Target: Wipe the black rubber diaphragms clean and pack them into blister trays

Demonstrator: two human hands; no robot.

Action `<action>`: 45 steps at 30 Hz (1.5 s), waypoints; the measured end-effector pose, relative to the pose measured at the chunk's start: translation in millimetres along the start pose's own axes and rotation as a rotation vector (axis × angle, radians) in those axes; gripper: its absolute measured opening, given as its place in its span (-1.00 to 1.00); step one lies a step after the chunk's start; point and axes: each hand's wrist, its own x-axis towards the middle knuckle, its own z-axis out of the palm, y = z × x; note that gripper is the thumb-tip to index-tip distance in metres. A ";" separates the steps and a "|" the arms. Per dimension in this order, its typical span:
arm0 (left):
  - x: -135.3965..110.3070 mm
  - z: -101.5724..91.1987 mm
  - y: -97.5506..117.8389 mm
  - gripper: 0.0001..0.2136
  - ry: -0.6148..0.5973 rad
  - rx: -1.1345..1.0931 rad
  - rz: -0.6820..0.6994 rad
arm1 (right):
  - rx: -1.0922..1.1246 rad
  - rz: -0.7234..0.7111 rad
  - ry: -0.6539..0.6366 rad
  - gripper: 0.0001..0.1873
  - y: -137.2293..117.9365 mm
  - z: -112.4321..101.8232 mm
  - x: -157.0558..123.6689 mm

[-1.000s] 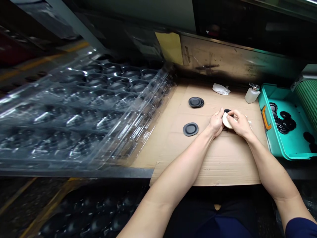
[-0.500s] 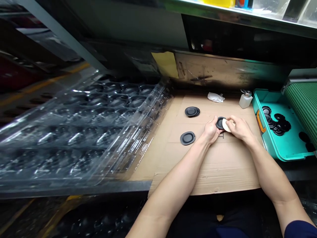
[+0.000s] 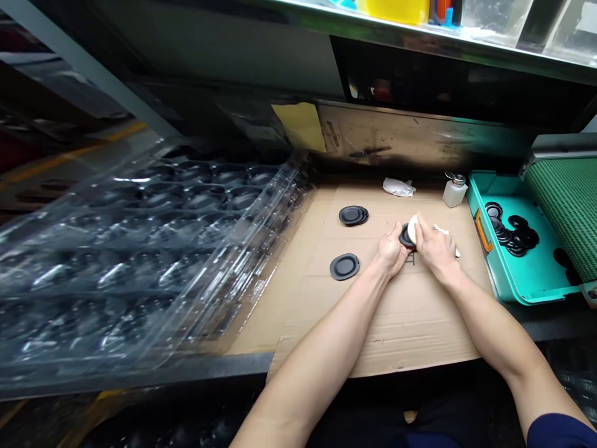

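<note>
My left hand (image 3: 392,252) is closed on the rim of a black oval plastic part (image 3: 405,236), held just above the cardboard. Between the fingers and thumb of my right hand (image 3: 435,246) is a white round pad (image 3: 412,229), its edge against the face of that part. A bit of white material (image 3: 441,230) shows behind my right hand; what it is I cannot make out. To the left, a small overlapping pile of similar black parts (image 3: 353,215) lies on the cardboard, with a single black oval part (image 3: 344,266) nearer me.
Clear plastic trays (image 3: 186,274) are stacked at the left of the cardboard sheet (image 3: 321,311). Behind my hands lie a crumpled white wipe (image 3: 398,187) and a small dispenser bottle (image 3: 454,193). A teal bin (image 3: 536,283) with black parts stands right, beside a green conveyor belt (image 3: 566,193).
The white pad has tilted more upright and moved left over the black part as my right hand shifted left and turned. The whole view has swung slightly.
</note>
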 end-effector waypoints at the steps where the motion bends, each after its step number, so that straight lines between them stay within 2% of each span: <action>1: -0.7 1.0 -0.4 -0.63 0.008 0.011 0.013 | -0.005 0.027 0.008 -0.37 0.2 0.4 -0.5; 6: -3.0 1.4 -0.3 -0.62 -0.026 -0.023 -0.010 | -0.006 -0.041 -0.053 -0.34 -5.4 0.6 -1.8; 10: -2.8 0.0 -0.7 -0.67 0.015 -0.016 0.014 | 0.003 0.042 -0.023 -0.35 -8.3 0.5 -0.8; 14: -3.7 1.3 -1.7 -0.66 -0.025 -0.006 -0.017 | 0.017 -0.037 -0.044 -0.35 -5.4 0.8 -3.6; 19: -2.4 -0.9 11.8 -0.62 0.000 -0.002 -0.007 | 0.106 0.155 0.009 -0.43 16.3 -12.6 3.9; 21: -1.5 -3.9 22.1 -0.59 0.002 -0.051 -0.020 | 0.165 0.181 -0.002 -0.47 22.4 -16.7 5.6; 25: -4.0 -7.7 39.0 -0.60 -0.002 -0.144 -0.032 | 0.182 0.084 -0.089 -0.57 20.4 -14.2 2.2; 29: -11.9 -5.9 44.0 -0.48 -0.110 -0.147 -0.037 | 0.118 0.005 -0.139 -0.58 15.6 -8.5 -0.7; 33: -18.1 -2.4 44.7 -0.53 -0.176 -0.158 -0.040 | 0.082 -0.008 -0.138 -0.57 16.9 -6.5 0.5; 40: -23.5 2.8 47.2 -0.56 -0.152 -0.135 -0.101 | 0.080 -0.015 -0.110 -0.58 18.1 -3.4 1.7; 45: -29.1 5.9 51.1 -0.53 -0.120 -0.215 -0.156 | 0.069 -0.020 -0.107 -0.56 18.3 -2.1 2.5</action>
